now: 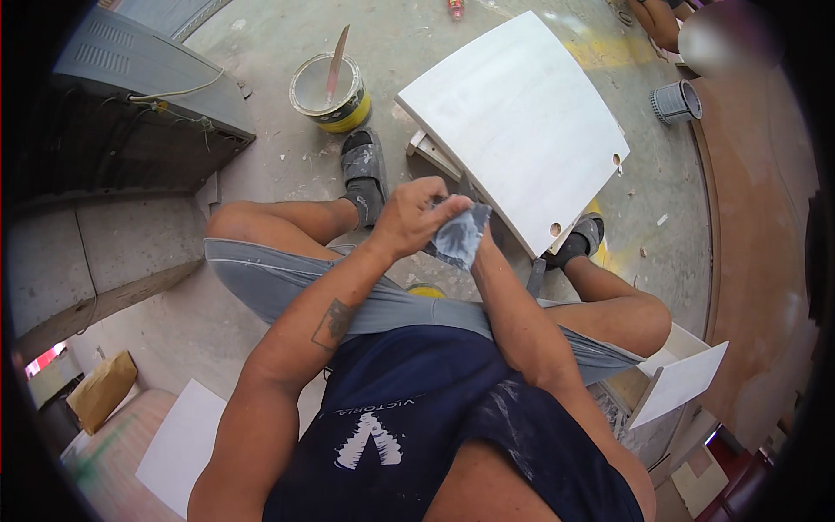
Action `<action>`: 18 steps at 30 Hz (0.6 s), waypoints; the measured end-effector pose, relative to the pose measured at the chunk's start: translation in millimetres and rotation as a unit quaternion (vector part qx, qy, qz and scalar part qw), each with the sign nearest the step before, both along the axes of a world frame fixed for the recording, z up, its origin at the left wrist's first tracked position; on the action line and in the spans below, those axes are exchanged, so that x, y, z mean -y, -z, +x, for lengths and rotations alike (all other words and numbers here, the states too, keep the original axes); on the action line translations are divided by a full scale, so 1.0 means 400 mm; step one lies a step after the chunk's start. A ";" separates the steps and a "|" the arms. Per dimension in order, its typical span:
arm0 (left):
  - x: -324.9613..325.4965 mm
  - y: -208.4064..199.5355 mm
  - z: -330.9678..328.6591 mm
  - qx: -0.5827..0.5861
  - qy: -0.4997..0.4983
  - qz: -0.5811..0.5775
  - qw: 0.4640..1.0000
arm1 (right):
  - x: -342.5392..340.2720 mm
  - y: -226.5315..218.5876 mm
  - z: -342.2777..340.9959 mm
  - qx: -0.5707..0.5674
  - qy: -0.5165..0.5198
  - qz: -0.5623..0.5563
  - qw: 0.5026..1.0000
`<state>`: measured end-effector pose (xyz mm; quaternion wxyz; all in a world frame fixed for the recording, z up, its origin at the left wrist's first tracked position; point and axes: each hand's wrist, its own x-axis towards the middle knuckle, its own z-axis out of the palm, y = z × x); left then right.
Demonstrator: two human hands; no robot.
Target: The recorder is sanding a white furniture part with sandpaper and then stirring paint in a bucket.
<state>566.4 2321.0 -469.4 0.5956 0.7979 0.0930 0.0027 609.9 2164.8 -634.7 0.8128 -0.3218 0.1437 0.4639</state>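
My left hand [412, 214] is closed, its thumb and fingers pinching a crumpled dark grey sheet of sandpaper [461, 237] smeared with white dust. My right hand [485, 250] is just behind the sheet, which hides its fingers. A dark pointed piece [466, 186] shows just beyond my hands; I cannot make out what it belongs to. Ahead to the right lies a white panel [522, 122] with two round holes near its right edge. It rests tilted on a wooden support [432, 155], close to my hands but apart from them.
A yellow-and-black bucket [348, 116] with a stick [337, 65] stands ahead-left. A grey can [677, 103] lies at right, near a brown board [757, 217]. A metal cabinet [148, 74] stands left. A white drawer-like piece [683, 383] is beside my right knee. Another person [654, 22] is far right.
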 end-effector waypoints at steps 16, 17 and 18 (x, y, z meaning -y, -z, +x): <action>-0.103 0.065 0.006 -0.084 -0.163 0.106 0.977 | 0.012 -0.216 0.063 0.235 -0.020 -0.336 0.912; -0.102 0.060 0.004 -0.099 -0.141 0.103 0.980 | 0.014 -0.215 0.064 0.213 -0.011 -0.312 0.926; -0.100 0.054 0.001 -0.100 -0.138 0.104 0.980 | 0.015 -0.222 0.062 0.190 -0.003 -0.287 0.939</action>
